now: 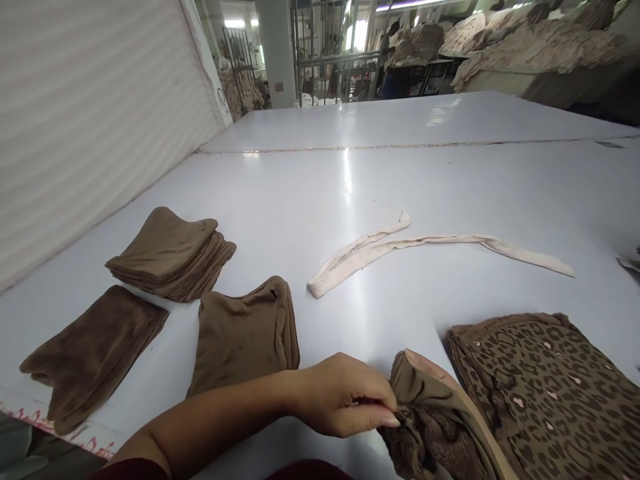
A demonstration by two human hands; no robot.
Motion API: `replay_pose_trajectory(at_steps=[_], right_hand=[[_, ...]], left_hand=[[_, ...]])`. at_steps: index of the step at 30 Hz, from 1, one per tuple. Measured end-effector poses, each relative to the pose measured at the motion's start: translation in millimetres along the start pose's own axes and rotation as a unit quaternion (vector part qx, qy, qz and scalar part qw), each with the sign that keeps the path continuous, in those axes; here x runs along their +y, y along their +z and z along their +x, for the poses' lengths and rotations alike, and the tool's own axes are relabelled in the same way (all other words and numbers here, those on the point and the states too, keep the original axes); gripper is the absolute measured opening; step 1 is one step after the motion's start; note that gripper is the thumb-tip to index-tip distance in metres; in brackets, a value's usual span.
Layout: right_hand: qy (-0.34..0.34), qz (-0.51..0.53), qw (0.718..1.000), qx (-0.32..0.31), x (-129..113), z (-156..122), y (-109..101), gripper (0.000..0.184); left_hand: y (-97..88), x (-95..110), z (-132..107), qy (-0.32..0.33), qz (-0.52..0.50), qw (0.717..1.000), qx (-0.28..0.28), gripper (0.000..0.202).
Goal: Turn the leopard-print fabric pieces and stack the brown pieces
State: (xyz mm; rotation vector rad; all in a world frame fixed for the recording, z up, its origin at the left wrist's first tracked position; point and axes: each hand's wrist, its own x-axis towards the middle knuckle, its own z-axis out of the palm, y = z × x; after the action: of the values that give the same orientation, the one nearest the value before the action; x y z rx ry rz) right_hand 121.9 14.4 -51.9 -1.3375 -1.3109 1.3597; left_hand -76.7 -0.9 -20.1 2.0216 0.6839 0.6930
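Observation:
Low in the view, my left hand (pixel 345 397) is closed, with thumb and fingertips pinching the edge of a brown plush fabric piece (pixel 450 437). This piece shows a smooth olive-brown face and a furry dark brown one, folded over each other. My right hand (pixel 433 367) is along the far right side of the same fabric and holds it; most of its fingers are hidden by the cloth. Just right of it lies a stack of leopard-print fabric pieces (pixel 560 380). Left of my hands, partly behind my left forearm, is a stack of smooth brown pieces (pixel 240 333).
Farther left are a tall stack of brown pieces (pixel 165 250) and a lower plush stack (pixel 95 347). A cream fabric strip (pixel 380 250) lies across the white table (pixel 290 193). A white ribbed roll or sheet (pixel 100 100) rises at left. Fabric heaps (pixel 540 43) stand behind.

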Motion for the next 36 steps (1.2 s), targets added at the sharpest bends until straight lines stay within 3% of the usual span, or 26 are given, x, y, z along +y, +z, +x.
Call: replay_pose_trajectory(at_steps=[3,6,8,10,12,14,16,19,22,23,26,28,29,30,32,33,34,35,36], right_hand=[[-0.004,-0.096,0.995,0.002,-0.2,1.0,-9.3,0.04],[-0.142,-0.245,0.958,0.049,-7.0,-3.7,-20.9,0.039],[-0.235,-0.327,0.915,0.013,-13.7,-8.4,-22.5,0.042],[-0.274,-0.376,0.883,-0.064,-18.2,-11.5,-17.8,0.029],[-0.267,-0.382,0.877,-0.114,-18.5,-11.6,-10.5,0.013],[-0.264,-0.369,0.883,-0.122,-15.0,-9.5,-5.2,0.026],[-0.284,-0.363,0.881,-0.105,-9.9,-7.1,-4.2,0.025],[-0.306,-0.352,0.88,-0.096,-4.9,-6.2,-7.9,0.019],[-0.314,-0.327,0.888,-0.079,-6.9,-8.4,-11.1,0.009],[-0.327,-0.328,0.882,-0.079,-8.7,-9.3,-11.2,0.005],[-0.361,-0.376,0.845,-0.118,-13.1,-10.6,-9.1,0.021],[-0.358,-0.403,0.828,-0.158,-12.8,-10.1,-7.2,0.011],[-0.353,-0.409,0.824,-0.17,-11.6,-9.7,-6.5,0.006],[-0.351,-0.414,0.822,-0.172,-9.8,-9.3,-6.0,0.012],[-0.353,-0.435,0.815,-0.148,-6.1,-8.8,-5.0,0.02],[-0.354,-0.448,0.811,-0.128,-4.8,-8.8,-4.2,0.021],[-0.353,-0.456,0.809,-0.109,-4.2,-9.0,-3.2,0.021],[-0.353,-0.457,0.811,-0.094,-4.4,-9.5,-1.7,0.02],[-0.352,-0.449,0.817,-0.087,-5.4,-10.0,0.1,0.02]], left_hand=[[-0.4,-5.7,-4.1,-0.048,0.057,0.995,0.063,0.018],[-1.0,-10.2,-5.4,-0.066,0.078,0.99,0.097,0.018],[-1.1,-13.4,-4.6,-0.05,0.045,0.991,0.115,0.016],[-0.5,-17.7,-3.7,-0.024,-0.017,0.991,0.129,0.015],[0.4,-22.8,-3.9,-0.014,-0.124,0.984,0.126,0.016],[0.6,-27.7,-5.7,-0.022,-0.256,0.96,0.109,0.019],[-0.3,-31.4,-8.3,-0.031,-0.345,0.935,0.071,0.021],[-2.0,-36.6,-11.7,-0.047,-0.401,0.913,0.048,0.022],[0.5,-44.8,-12.8,-0.069,-0.461,0.879,0.104,0.021],[2.7,-48.3,-12.8,-0.076,-0.478,0.867,0.122,0.022],[9.5,-58.1,-11.5,-0.093,-0.523,0.835,0.141,0.027],[9.4,-59.0,-9.9,-0.123,-0.535,0.825,0.133,0.032],[6.8,-56.0,-9.1,-0.149,-0.514,0.835,0.128,0.033],[2.7,-50.1,-8.4,-0.182,-0.463,0.856,0.138,0.033],[-7.5,-30.1,-7.9,-0.237,-0.272,0.908,0.215,0.027],[-11.8,-17.2,-8.0,-0.241,-0.143,0.92,0.275,0.023],[-14.4,-4.1,-8.1,-0.222,-0.033,0.921,0.317,0.02],[-14.7,7.9,-7.9,-0.179,0.043,0.932,0.313,0.019],[-12.5,17.4,-7.4,-0.118,0.092,0.952,0.266,0.019]])
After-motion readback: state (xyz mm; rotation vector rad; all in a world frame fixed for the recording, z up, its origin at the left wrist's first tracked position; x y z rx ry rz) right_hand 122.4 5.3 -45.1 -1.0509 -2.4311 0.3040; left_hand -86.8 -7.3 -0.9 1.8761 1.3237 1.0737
